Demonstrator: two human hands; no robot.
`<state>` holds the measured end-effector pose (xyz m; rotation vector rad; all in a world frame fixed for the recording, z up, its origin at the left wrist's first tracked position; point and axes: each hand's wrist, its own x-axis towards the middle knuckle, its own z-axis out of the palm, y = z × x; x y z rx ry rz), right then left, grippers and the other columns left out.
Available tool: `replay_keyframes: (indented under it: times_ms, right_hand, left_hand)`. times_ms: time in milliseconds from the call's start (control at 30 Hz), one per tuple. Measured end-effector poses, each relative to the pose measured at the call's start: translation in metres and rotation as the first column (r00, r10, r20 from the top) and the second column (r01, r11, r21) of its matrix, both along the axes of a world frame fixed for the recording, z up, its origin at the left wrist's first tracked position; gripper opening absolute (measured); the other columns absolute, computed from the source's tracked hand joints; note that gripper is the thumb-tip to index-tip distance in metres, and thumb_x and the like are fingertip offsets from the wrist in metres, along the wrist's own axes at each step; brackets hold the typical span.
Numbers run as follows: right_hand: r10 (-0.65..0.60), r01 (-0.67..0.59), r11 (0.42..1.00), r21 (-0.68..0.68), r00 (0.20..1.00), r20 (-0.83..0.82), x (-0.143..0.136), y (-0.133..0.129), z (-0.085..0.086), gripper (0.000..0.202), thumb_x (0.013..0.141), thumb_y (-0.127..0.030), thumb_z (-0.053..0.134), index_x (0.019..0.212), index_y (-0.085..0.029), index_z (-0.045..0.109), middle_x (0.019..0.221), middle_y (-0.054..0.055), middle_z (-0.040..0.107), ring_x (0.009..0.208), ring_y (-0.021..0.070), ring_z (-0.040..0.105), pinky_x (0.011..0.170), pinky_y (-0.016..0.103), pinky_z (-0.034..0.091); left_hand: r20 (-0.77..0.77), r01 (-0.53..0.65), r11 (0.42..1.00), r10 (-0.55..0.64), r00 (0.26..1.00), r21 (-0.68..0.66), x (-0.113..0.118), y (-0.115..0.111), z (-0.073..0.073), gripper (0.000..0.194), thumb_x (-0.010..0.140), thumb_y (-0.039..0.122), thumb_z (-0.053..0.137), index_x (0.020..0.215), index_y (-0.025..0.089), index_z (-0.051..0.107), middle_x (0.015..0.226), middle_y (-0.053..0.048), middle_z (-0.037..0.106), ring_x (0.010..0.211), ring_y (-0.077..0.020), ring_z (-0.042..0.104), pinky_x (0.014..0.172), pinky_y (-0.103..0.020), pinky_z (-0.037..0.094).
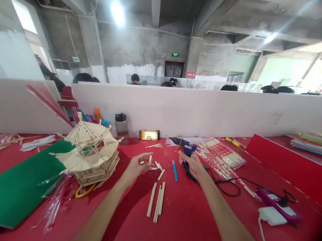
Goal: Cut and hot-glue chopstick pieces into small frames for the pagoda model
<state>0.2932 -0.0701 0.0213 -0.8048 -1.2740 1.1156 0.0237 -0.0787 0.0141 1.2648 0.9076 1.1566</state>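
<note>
Head view: short stick [150,159] upright in the left hand [138,164], pinched between thumb and fingers, above the middle of the red table [132,228]. Right hand [192,162] wrapped around the grip of a blue glue gun [186,146], nozzle pointing left and away from the wearer. Gun and stick well apart.

Between the hands: loose short sticks [161,174] and a blue pen [175,171], both in the gap. Nearer the wearer, longer sticks [151,200] lie roughly side by side.

Left of the left forearm: a tiered stick house [92,167], a yellow loop [85,192] poking out at its base; green board [23,181] and clear wrappers [56,205] beside it. Beyond, a bottle [121,127] and a phone [149,134] near the white partition [191,108].

Right side more crowded: packed sticks [224,153] just past the right hand, black cable [235,195] looping beside the forearm, purple power strip [274,205] with a white adapter [272,216], red board [288,172] behind.
</note>
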Motion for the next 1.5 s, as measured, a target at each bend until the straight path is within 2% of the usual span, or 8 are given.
replay_keyframes:
  times_ms: [133,300,400,600,933,1133,1300,1500]
  right_hand:
    - [0.099,-0.110,0.992,-0.054,0.979,-0.176,-0.015,-0.001,-0.004,0.030,0.077,-0.044,0.078,0.087,-0.019,0.064,0.053,-0.009,0.035,0.051,0.0109,0.041,0.056,0.027,0.039]
    - [0.204,-0.242,0.966,-0.091,0.929,-0.308,-0.022,-0.004,-0.006,0.032,0.077,-0.045,0.077,0.092,-0.020,0.064,0.058,-0.007,0.040,0.055,0.0111,0.043,0.059,0.028,0.043]
    - [0.150,-0.177,0.979,-0.101,0.962,-0.229,-0.029,-0.005,-0.008,0.035,0.074,-0.046,0.079,0.093,-0.020,0.064,0.061,-0.004,0.050,0.057,0.0124,0.049,0.060,0.028,0.045]
    - [-0.161,0.142,0.979,-0.149,0.980,-0.121,-0.053,-0.005,-0.019,0.047,0.062,-0.050,0.085,0.087,-0.020,0.061,0.068,-0.001,0.064,0.057,0.0135,0.057,0.054,0.026,0.046]
    - [-0.030,0.011,0.974,-0.228,0.996,-0.080,-0.075,-0.014,-0.030,0.047,0.050,-0.038,0.091,0.077,-0.019,0.058,0.062,-0.005,0.060,0.050,0.0100,0.050,0.048,0.024,0.041]
    - [0.043,-0.094,0.967,-0.235,0.976,-0.214,-0.077,-0.020,-0.024,0.043,0.055,-0.038,0.091,0.074,-0.017,0.059,0.059,-0.005,0.060,0.047,0.0070,0.045,0.048,0.022,0.039]
    - [0.146,-0.215,0.948,-0.235,0.949,-0.280,-0.079,-0.025,-0.020,0.043,0.058,-0.042,0.091,0.075,-0.016,0.061,0.066,-0.001,0.065,0.048,0.0054,0.046,0.047,0.020,0.037]
    - [0.005,-0.075,0.969,-0.237,0.959,-0.282,-0.072,-0.016,-0.020,0.047,0.064,-0.056,0.084,0.079,-0.019,0.059,0.069,0.003,0.069,0.050,0.0097,0.054,0.042,0.019,0.037]
  left_hand:
    - [-0.055,0.039,0.999,-0.037,0.998,0.030,-0.001,0.001,-0.003,0.061,0.065,0.035,0.086,0.121,0.022,0.067,0.104,-0.003,0.063,0.079,-0.0113,0.066,0.082,-0.028,0.054]
    - [-0.151,0.045,0.995,-0.032,0.988,0.086,-0.002,0.004,-0.008,0.068,0.065,0.037,0.086,0.127,0.021,0.064,0.120,-0.009,0.063,0.084,-0.0161,0.069,0.081,-0.031,0.055]
    - [-0.166,0.050,0.993,-0.031,0.986,0.111,-0.002,0.006,-0.009,0.069,0.065,0.039,0.085,0.128,0.020,0.063,0.123,-0.011,0.063,0.087,-0.0198,0.071,0.084,-0.035,0.055]
    - [-0.274,0.092,0.980,-0.040,0.961,0.179,0.005,0.003,-0.010,0.066,0.073,0.038,0.079,0.132,0.018,0.060,0.124,-0.012,0.064,0.087,-0.0198,0.069,0.082,-0.035,0.056]
    - [-0.508,0.126,0.894,0.125,0.852,0.431,0.022,-0.008,-0.014,0.052,0.082,0.037,0.071,0.130,0.019,0.061,0.114,-0.011,0.065,0.099,-0.0240,0.063,0.094,-0.040,0.049]
    - [-0.447,0.135,0.874,0.101,0.889,0.467,0.023,-0.010,-0.014,0.063,0.078,0.038,0.077,0.134,0.021,0.054,0.103,-0.007,0.064,0.091,-0.0214,0.060,0.084,-0.034,0.050]
    - [-0.374,0.090,0.883,0.101,0.922,0.460,0.027,-0.014,-0.014,0.050,0.080,0.032,0.074,0.125,0.019,0.057,0.091,-0.003,0.060,0.082,-0.0174,0.058,0.076,-0.030,0.049]
    - [-0.370,-0.031,0.871,0.241,0.897,0.491,0.021,-0.015,-0.003,0.049,0.080,0.036,0.073,0.125,0.021,0.057,0.090,-0.001,0.060,0.078,-0.0154,0.056,0.074,-0.028,0.048]
